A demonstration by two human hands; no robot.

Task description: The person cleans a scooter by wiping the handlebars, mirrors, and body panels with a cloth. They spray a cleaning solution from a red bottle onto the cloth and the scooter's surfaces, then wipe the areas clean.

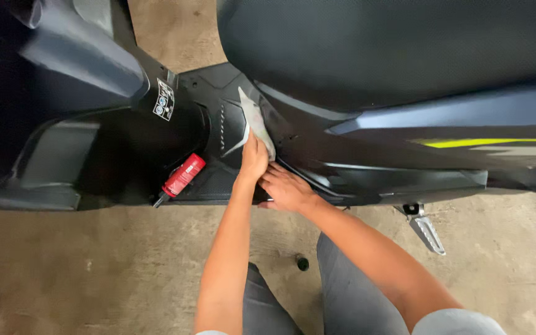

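Concrete floor point(94, 267), black scooter point(373, 56); left hand point(254, 158) gripping grey cloth point(255, 121), right hand point(286, 189) loose; red can point(183, 175)

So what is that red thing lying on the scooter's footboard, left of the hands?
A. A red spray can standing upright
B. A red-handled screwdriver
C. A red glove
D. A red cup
B. The red screwdriver lies flat on the black footboard, its dark metal tip pointing toward the floor edge, apart from the left hand, which presses a grey cloth against the panel.
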